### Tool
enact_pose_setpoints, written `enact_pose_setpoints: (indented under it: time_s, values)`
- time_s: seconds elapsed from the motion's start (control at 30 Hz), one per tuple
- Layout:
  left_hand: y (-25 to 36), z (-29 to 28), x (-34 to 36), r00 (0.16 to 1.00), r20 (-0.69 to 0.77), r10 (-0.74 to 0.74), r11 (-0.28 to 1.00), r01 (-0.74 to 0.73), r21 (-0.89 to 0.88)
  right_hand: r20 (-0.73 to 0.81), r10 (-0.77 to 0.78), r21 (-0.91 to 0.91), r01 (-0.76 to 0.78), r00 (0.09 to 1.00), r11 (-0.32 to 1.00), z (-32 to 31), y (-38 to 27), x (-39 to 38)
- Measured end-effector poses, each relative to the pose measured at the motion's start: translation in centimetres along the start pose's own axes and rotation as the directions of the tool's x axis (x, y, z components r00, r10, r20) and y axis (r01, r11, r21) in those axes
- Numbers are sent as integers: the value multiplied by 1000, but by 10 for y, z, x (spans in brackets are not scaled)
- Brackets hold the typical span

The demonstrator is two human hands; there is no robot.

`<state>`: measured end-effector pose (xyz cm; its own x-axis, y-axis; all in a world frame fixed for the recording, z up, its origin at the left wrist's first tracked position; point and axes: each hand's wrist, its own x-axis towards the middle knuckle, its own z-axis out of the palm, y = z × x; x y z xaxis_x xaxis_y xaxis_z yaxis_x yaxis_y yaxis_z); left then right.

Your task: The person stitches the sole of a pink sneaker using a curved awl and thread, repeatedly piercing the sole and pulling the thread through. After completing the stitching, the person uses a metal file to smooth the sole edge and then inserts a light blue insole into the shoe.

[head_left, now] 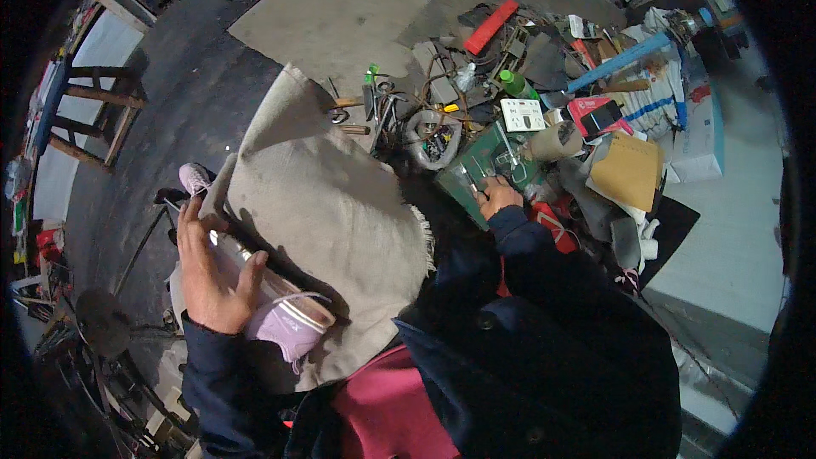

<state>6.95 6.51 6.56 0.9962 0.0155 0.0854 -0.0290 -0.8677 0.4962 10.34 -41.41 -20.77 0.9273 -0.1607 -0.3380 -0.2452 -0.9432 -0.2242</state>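
A lilac sneaker [291,328] lies tilted on the beige cloth [319,183] spread over my lap. My left hand [214,276] grips it from the left, thumb on the upper side and fingers along the far side; part of the shoe is hidden under the palm. Over at the right, my right hand [498,199] reaches into a green tray [483,150] of small metal pieces. Its fingers are bent together beside a slim metal tool [470,180]; what they pinch is hidden. Beyond my left hand, a second pink sneaker [195,178] stands out past the cloth.
A bag of small parts [433,138], a white socket plate [522,116], a roll of thread [557,142] and a green bottle [518,85] crowd round the tray. A yellow-brown envelope [626,172] lies to the right. A wooden stool [93,115] stands far left, near a dark metal machine [104,323].
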Motion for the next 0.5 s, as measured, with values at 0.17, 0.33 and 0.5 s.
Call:
enact_pose_setpoints:
  time_s: [0.17,0.33,0.5]
  values:
    - [-14,-10,-28,983,-180,-29,902,-52,-429,31,53,-54,-51,998,997,5,-17,7]
    - [-16,-11,-39,966,-226,127,912,-203,-357,19,100,1,-101,995,995,6,-10,17]
    - [-11,1,-34,976,-144,164,879,-211,-427,-35,69,-7,-69,997,998,6,0,24]
